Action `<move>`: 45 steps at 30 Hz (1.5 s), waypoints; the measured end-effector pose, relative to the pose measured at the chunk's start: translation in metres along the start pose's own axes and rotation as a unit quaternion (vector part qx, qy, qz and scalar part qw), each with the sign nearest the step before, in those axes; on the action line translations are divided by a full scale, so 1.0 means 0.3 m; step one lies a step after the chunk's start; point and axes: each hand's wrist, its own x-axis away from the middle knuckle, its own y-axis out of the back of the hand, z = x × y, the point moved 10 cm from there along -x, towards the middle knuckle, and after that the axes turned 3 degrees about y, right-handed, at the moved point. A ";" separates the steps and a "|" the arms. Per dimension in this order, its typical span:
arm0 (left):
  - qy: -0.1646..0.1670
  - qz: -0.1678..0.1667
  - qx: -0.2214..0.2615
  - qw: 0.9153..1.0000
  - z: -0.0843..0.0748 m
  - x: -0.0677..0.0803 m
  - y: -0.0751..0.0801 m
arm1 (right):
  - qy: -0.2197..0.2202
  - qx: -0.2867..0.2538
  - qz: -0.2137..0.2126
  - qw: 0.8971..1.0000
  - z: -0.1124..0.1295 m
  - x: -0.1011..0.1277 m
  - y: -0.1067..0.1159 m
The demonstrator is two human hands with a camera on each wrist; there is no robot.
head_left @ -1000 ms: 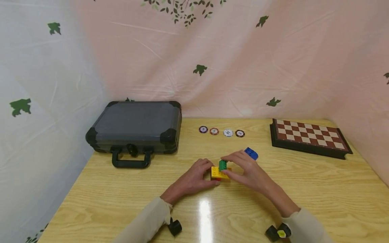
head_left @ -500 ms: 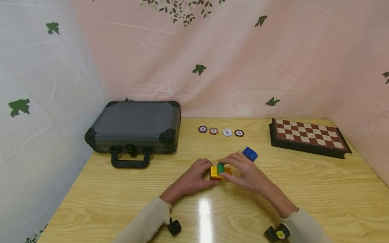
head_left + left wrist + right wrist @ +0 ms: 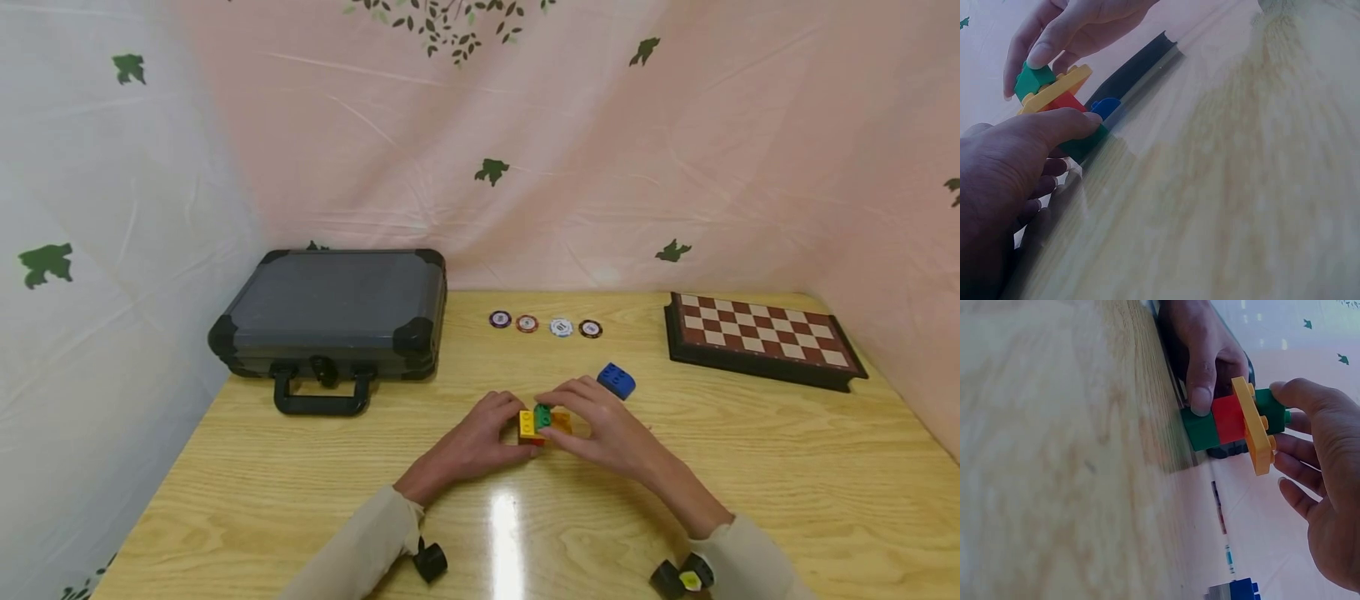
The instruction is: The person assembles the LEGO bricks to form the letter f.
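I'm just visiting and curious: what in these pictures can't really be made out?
- Poker chips: head view, print too small to read.
- Block stack: head view, lower green and red blocks hidden by both hands.
- Blue block: right wrist view, cut off by the bottom edge.
- Case: closed, so its contents are hidden.

I see the brick stack (image 3: 542, 423) mid-table (image 3: 750, 467), left hand (image 3: 480, 442) on its left side, right hand (image 3: 600, 425) on its right and top. Loose brick (image 3: 617, 380) just far-right of it. Chips (image 3: 545, 324) in a row farther back; case (image 3: 330, 312) far left, board (image 3: 761, 337) far right.
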 end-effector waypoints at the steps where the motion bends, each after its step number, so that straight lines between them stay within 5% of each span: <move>1: 0.000 0.000 -0.001 1.000 0.000 0.000 0.001 | -0.003 -0.002 0.001 1.000 -0.001 -0.001 -0.001; 45: -0.006 0.000 0.003 1.000 -0.005 0.000 0.000 | -0.005 0.033 0.007 0.999 0.022 -0.007 0.000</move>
